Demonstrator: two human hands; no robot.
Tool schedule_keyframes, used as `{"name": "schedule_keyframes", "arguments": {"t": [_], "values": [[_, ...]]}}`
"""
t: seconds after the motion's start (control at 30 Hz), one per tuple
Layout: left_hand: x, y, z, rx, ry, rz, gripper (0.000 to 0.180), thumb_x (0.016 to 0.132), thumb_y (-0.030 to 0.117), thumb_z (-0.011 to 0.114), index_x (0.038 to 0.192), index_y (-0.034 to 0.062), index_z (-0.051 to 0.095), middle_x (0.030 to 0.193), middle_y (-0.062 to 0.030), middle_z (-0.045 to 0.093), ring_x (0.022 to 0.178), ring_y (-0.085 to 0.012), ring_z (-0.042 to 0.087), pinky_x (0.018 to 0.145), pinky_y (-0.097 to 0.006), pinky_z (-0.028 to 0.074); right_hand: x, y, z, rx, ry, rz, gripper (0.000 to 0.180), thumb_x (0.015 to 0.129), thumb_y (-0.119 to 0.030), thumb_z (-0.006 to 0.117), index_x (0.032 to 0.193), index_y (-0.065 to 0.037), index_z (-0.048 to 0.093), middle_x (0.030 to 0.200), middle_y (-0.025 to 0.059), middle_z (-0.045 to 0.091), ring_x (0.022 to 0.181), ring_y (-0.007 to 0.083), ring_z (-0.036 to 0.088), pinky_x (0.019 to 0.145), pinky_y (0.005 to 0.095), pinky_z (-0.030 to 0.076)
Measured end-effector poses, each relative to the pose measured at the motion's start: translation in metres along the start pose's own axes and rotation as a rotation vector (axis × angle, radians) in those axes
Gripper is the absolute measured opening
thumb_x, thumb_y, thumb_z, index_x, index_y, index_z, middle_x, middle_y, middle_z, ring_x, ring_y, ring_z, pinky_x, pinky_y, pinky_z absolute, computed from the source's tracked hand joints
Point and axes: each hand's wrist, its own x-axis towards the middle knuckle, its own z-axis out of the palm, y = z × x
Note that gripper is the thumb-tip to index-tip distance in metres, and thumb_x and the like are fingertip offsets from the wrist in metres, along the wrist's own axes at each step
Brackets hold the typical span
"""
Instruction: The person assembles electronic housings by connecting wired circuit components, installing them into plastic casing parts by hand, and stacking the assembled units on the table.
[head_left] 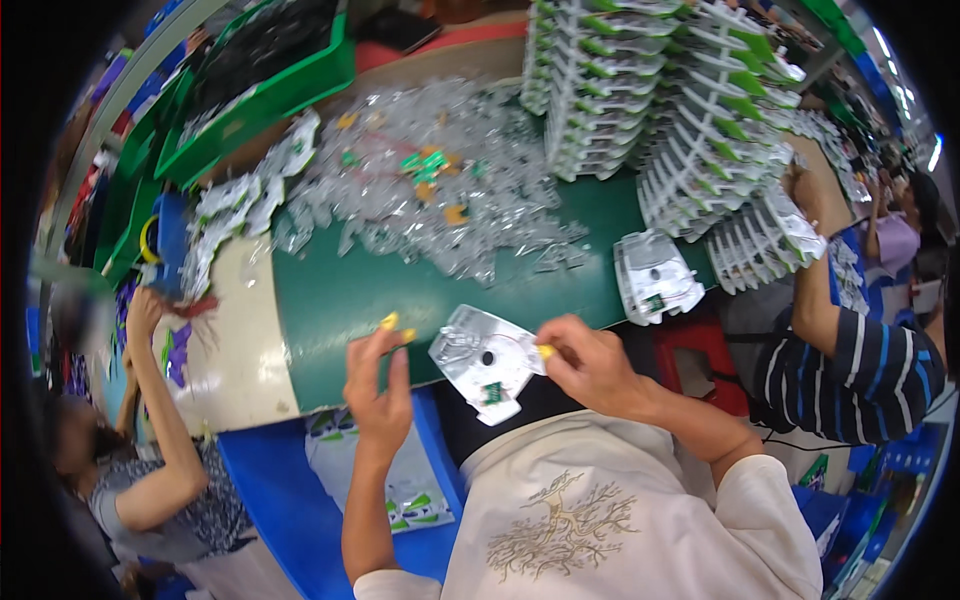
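Note:
A white plastic housing with a clear part on its upper left, a dark round spot and a small green circuit board is at the table's front edge before me. My right hand is closed, thumb and finger pinched at the housing's right edge; its fingertip is covered in yellow. To the left of the housing, my left hand is raised with thumb and forefinger apart, yellow covers on both tips. Nothing shows between them. A similar housing lies on the green mat to the right.
A heap of clear plastic parts covers the mat's far side. Tall stacks of white and green housings rise at the right. A blue bin sits below the table's edge. Co-workers are on both sides; an arm reaches in from the left.

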Motion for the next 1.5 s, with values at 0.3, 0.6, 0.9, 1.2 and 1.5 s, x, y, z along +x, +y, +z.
{"name": "schedule_keyframes", "arguments": {"t": [0.3, 0.6, 0.9, 1.2, 1.5], "values": [[0.004, 0.004, 0.046, -0.097, -0.125, -0.19, 0.042, 0.087, -0.003, 0.065, 0.128, 0.001, 0.058, 0.097, -0.013, 0.066, 0.087, -0.0231, 0.064, 0.079, -0.033, 0.053, -0.057, 0.048, -0.13, 0.198, 0.539, 0.376, 0.015, 0.09, 0.006, 0.053, 0.104, -0.001, 0.054, 0.078, -0.0013, 0.06, 0.064, 0.0012, 0.051, 0.055, 0.0182, 0.039], [-0.003, 0.004, 0.039, -0.03, -0.146, -0.141, 0.036, 0.085, -0.002, 0.067, 0.12, -0.0004, 0.062, 0.096, -0.0139, 0.066, 0.087, -0.0272, 0.064, 0.08, -0.035, 0.051, -0.054, 0.061, -0.115, -0.254, 0.733, 0.205, 0.021, 0.087, 0.006, 0.06, 0.106, -0.001, 0.063, 0.065, -0.0054, 0.049, 0.059, 0.0016, 0.043, 0.053, 0.0193, 0.035], [-0.002, 0.008, 0.04, -0.119, -0.088, -0.056, 0.034, 0.082, -0.006, 0.068, 0.115, -0.0012, 0.064, 0.093, -0.0148, 0.068, 0.087, -0.032, 0.063, 0.077, -0.039, 0.05, 0.077, -0.039, 0.015, -0.102, 0.212, -0.32, 0.022, 0.075, 0.001, 0.072, 0.097, -0.002, 0.068, 0.086, 0.0115, 0.068, 0.071, 0.0253, 0.066, 0.061, 0.033, 0.052], [-0.007, -0.001, 0.04, -0.242, -0.053, -0.048, 0.028, 0.081, -0.007, 0.069, 0.108, -0.0024, 0.066, 0.09, -0.0137, 0.069, 0.083, -0.0277, 0.065, 0.074, -0.035, 0.051, 0.2, 0.013, 0.118, -0.61, 0.21, -0.398, 0.01, 0.075, -0.006, 0.07, 0.085, -0.005, 0.067, 0.085, 0.0083, 0.062, 0.086, 0.0284, 0.058, 0.076, 0.041, 0.045], [0.024, -0.003, -0.013, -0.781, 0.249, -0.454, 0.034, 0.095, 0.001, 0.062, 0.128, -0.0048, 0.054, 0.109, -0.0055, 0.062, 0.097, -0.0102, 0.059, 0.088, -0.025, 0.048, 0.143, -0.036, 0.076, -0.216, 0.07, -0.452, 0.016, 0.071, 0.0, 0.069, 0.084, -0.004, 0.061, 0.076, 0.008, 0.062, 0.072, 0.0268, 0.06, 0.076, 0.0394, 0.044]]}}
